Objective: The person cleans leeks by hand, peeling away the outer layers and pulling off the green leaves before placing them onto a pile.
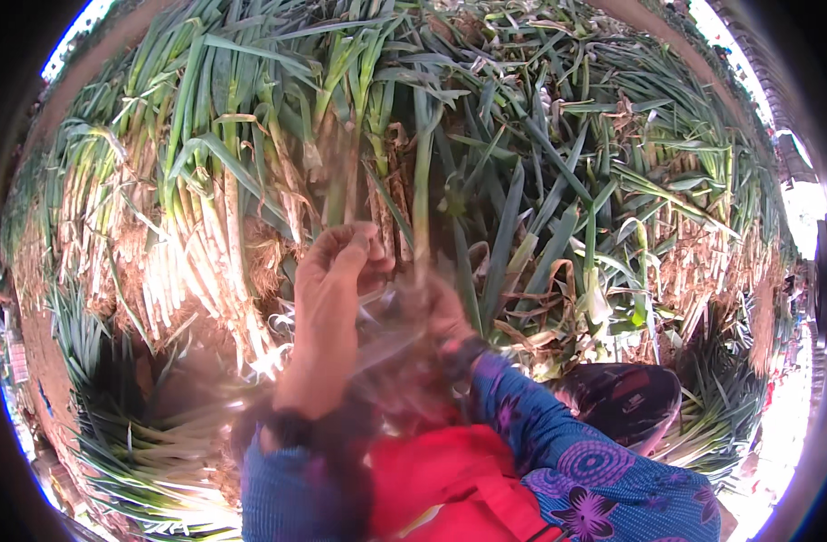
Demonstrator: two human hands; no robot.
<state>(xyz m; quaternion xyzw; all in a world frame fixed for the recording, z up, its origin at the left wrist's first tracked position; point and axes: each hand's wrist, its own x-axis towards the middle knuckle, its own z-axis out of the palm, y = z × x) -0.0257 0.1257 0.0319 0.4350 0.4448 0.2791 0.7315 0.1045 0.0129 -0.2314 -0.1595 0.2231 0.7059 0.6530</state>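
Between my hands an upright green onion (422, 190) runs from its green leaves down to a pale lower stalk. My right hand (445, 312), partly smeared by motion, is closed around the stalk's lower end. Just to the left, my left hand (334, 266) is raised with its fingers curled in and the thumb against them. Whatever those fingers pinch, if anything, is hidden. Blurred pale strips show below and between the hands, too smeared to make out.
Bundled green onions (206, 226) with pale stalks and roots lie at the left. Loose green leaves (540, 208) and dry peelings (558, 289) cover the middle right. More bundles (712, 217) lie far right. Pale-stalked onions (160, 483) lie near left. A dark shoe (626, 397) is beside my right forearm.
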